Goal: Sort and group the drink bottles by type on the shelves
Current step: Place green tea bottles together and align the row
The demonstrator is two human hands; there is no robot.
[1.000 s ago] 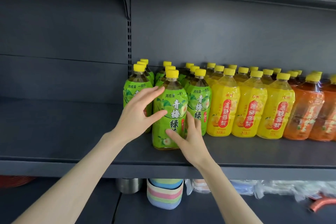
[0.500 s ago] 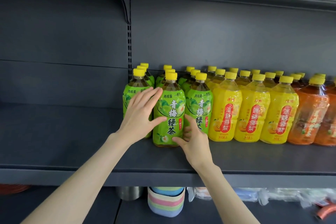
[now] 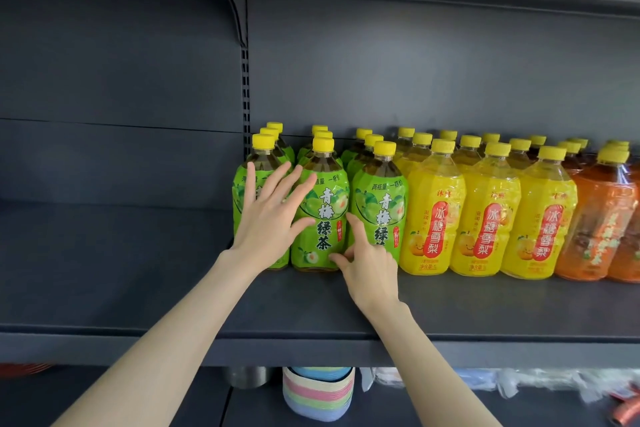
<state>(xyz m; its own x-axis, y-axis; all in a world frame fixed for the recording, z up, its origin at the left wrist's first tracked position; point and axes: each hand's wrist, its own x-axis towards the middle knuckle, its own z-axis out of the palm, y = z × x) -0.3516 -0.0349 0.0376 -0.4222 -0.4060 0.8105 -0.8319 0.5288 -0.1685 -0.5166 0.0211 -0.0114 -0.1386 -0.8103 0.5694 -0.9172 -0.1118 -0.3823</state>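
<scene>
Two slim forearms (image 3: 180,333) show, bare from the wrists down to the lower edge of view. The left hand (image 3: 268,222) and right hand (image 3: 369,265) are bare too, with long, slender fingers (image 3: 277,184).

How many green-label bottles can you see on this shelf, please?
9 green-label bottles, three columns of three left of the yellow bottles: three in front, two behind each, mostly caps showing. More may be hidden.

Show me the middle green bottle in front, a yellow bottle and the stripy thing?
Green bottle (image 3: 329,215): head view, on its label.
Yellow bottle (image 3: 433,229): head view, on its label.
Stripy thing (image 3: 318,395): head view, on its side.
</scene>
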